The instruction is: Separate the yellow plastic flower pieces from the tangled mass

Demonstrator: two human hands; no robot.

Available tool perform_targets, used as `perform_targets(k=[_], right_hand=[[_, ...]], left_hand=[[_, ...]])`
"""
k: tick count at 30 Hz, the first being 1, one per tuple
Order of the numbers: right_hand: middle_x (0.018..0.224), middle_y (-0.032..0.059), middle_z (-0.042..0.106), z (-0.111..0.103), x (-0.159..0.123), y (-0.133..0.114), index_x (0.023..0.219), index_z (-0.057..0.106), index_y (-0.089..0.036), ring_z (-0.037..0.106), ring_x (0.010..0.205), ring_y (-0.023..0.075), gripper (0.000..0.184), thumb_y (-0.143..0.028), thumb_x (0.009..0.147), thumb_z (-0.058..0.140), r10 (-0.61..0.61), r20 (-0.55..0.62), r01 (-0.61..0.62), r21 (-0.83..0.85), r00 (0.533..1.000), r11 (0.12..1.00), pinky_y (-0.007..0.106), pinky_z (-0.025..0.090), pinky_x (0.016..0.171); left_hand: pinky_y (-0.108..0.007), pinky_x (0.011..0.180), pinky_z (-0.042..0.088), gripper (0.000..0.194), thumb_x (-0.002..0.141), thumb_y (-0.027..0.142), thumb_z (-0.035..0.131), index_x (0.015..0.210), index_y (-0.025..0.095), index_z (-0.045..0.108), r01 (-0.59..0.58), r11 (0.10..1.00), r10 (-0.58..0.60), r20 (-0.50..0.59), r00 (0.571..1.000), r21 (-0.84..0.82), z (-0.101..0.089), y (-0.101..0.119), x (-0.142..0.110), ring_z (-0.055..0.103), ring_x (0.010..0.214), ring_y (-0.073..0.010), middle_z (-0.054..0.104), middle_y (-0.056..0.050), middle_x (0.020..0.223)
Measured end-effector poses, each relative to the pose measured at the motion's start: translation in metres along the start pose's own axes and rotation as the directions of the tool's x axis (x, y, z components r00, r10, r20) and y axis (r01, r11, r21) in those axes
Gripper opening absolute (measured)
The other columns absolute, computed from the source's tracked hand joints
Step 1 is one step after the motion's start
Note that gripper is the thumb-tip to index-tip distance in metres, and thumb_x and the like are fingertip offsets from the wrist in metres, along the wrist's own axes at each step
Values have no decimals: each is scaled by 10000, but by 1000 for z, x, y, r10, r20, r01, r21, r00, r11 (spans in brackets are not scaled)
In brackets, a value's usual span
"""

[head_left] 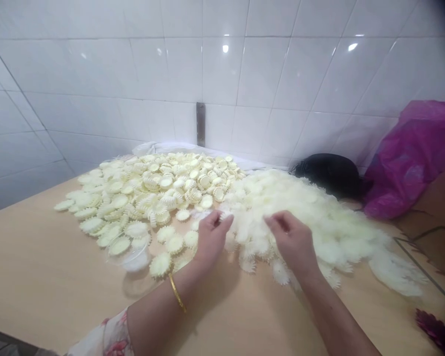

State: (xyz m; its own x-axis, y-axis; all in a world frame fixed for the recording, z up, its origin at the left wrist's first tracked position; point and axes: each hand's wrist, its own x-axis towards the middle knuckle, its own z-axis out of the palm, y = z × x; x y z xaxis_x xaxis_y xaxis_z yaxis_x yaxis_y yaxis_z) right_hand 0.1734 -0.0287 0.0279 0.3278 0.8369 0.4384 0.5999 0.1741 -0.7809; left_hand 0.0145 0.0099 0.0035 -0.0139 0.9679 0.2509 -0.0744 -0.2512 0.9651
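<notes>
My left hand (212, 240), with a gold bangle at the wrist, is closed in a pinch. A small white toothed edge shows at its fingertips, but the rest of the piece cannot be made out. My right hand (294, 242) is also pinched, over the front of a loose heap of thin white scalloped sheets (319, 222); whatever lies between its fingers is hidden. Beyond my left hand spreads a pile of pale yellow fluted discs (163, 183), some of them shaped like shallow cups. A few flat yellow discs (175, 243) lie close beside that hand.
A clear plastic tub (135, 259) stands at the pile's front left on the wooden table (40, 262). A black object (328, 173) and a magenta plastic bag (408, 153) sit at the right, near a brown cardboard surface (437, 217). White tiles (267, 69) line the back.
</notes>
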Motion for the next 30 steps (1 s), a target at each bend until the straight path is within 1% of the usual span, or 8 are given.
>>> perform_targets(k=[5, 8, 11, 15, 18, 23, 27, 30], right_hand=[[867, 61, 600, 7, 1, 12, 851, 560, -191, 538, 800, 209, 229, -401, 778, 504, -154, -1, 151, -199, 988, 968, 336, 412, 702], [1138, 114, 542, 9, -2, 21, 941, 602, -193, 474, 1026, 282, 264, -372, 814, 455, -314, 20, 294, -417, 949, 860, 430, 365, 831], [1339, 97, 398, 14, -16, 22, 1167, 533, -246, 307, 1215, 332, 390, -410, 834, 414, -431, 180, 452, -562, 884, 693, 520, 248, 936], [1428, 66, 271, 29, -28, 32, 1304, 379, -335, 111, 1298, 372, 532, -530, 809, 384, -442, 469, 643, -599, 765, 478, 609, 124, 955], [1425, 71, 281, 39, -14, 54, 1314, 357, -348, 86, 1304, 374, 515, -525, 832, 328, -388, 463, 602, -663, 797, 445, 619, 114, 948], [1422, 75, 286, 47, 24, 81, 1315, 365, -323, 107, 1299, 378, 530, -535, 835, 292, -249, 390, 463, -743, 886, 484, 620, 105, 946], [1402, 116, 306, 44, 28, 69, 1296, 415, -268, 118, 1286, 404, 626, -615, 790, 294, -201, 389, 435, -742, 899, 510, 620, 123, 935], [1388, 132, 320, 42, 12, 44, 1237, 489, -238, 123, 1279, 407, 611, -607, 769, 353, -279, 416, 501, -712, 866, 493, 608, 139, 932]], left_hand=[[-220, 555, 325, 239, 702, 333, 589, 569, 170, 477, -34, 999, 32, -35, 999, -41, -5, 1, 7, 359, 535, -87, 399, 42, 534], [-220, 544, 331, 239, 673, 337, 614, 562, 172, 480, -41, 997, 32, -121, 992, -67, -11, 4, 16, 370, 532, -88, 413, 38, 535], [-220, 540, 338, 224, 648, 333, 634, 562, 174, 503, -50, 996, 33, -201, 979, -76, -17, 8, 23, 385, 536, -93, 419, 36, 529], [-216, 530, 339, 238, 641, 336, 638, 541, 174, 495, -63, 994, 38, -239, 970, -95, -22, 8, 27, 390, 535, -92, 410, 39, 519], [-212, 524, 337, 251, 648, 337, 632, 537, 174, 479, -83, 992, 56, -255, 965, -96, -24, 5, 30, 376, 529, -86, 394, 44, 520], [-206, 519, 334, 239, 672, 340, 614, 561, 171, 487, -75, 994, 53, -247, 967, -77, -28, -2, 34, 363, 527, -81, 391, 44, 536], [-204, 514, 328, 216, 685, 339, 601, 588, 170, 506, -56, 997, 41, -235, 971, -56, -27, -5, 35, 366, 526, -78, 403, 46, 549], [-204, 517, 332, 219, 686, 331, 599, 583, 170, 493, -54, 997, 40, -232, 972, -53, -25, -5, 34, 363, 519, -75, 389, 51, 539]])
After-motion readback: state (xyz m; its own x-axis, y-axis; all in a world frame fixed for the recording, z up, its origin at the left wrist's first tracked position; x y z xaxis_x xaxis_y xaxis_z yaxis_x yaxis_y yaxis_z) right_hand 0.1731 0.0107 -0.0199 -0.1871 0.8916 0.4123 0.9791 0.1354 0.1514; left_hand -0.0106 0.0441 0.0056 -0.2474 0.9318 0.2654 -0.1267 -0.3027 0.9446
